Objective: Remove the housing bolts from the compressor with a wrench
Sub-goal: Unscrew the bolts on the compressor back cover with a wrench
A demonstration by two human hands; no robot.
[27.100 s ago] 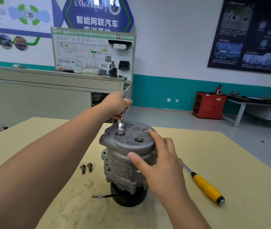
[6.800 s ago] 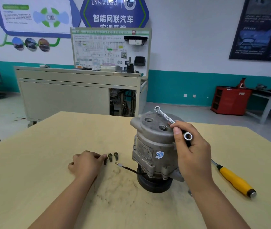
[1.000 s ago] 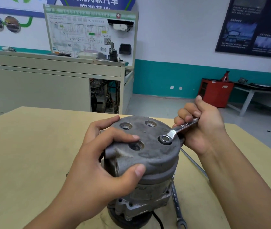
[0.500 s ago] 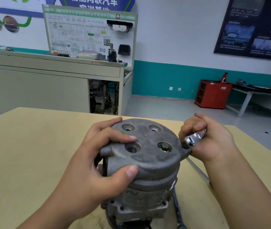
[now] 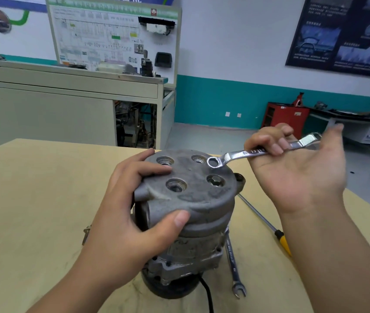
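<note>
A second ago the ring end of the wrench [image 5: 254,152] sat on the last bolt [image 5: 215,181]. Now it's off the head and hangs over the cover [image 5: 193,199] at about 2 o'clock; we cannot tell if it touches the casting. Our right hand [image 5: 292,177] has rolled palm-up with the fingers curled over the shank, so it holds the tool loosely, not in a pulling grip. We read that as a reset between strokes, not a freed bolt: the hex head sits down in its recess at 4 o'clock on the cover. The bores at 8, 10 and 1 o'clock look empty, so we judge this is the final one.

Our left hand [image 5: 134,213] is unchanged — wrapped round the cover rim at 9 o'clock, thumb on the near edge, steadying the compressor [image 5: 193,245], which stands upright mid-table [image 5: 33,199].

Materials:
- **Cover:** dull, grainy cast metal with a rounded lip and round recessed bores.
- **Wrench:** flat polished steel with a stamped shank.
- **Table:** pale and matte, smudged grey near the base.

A second wrench [image 5: 232,260] lies flat at 5 o'clock of the compressor — a yellow-handled screwdriver [image 5: 282,241] lies at 4.
</note>
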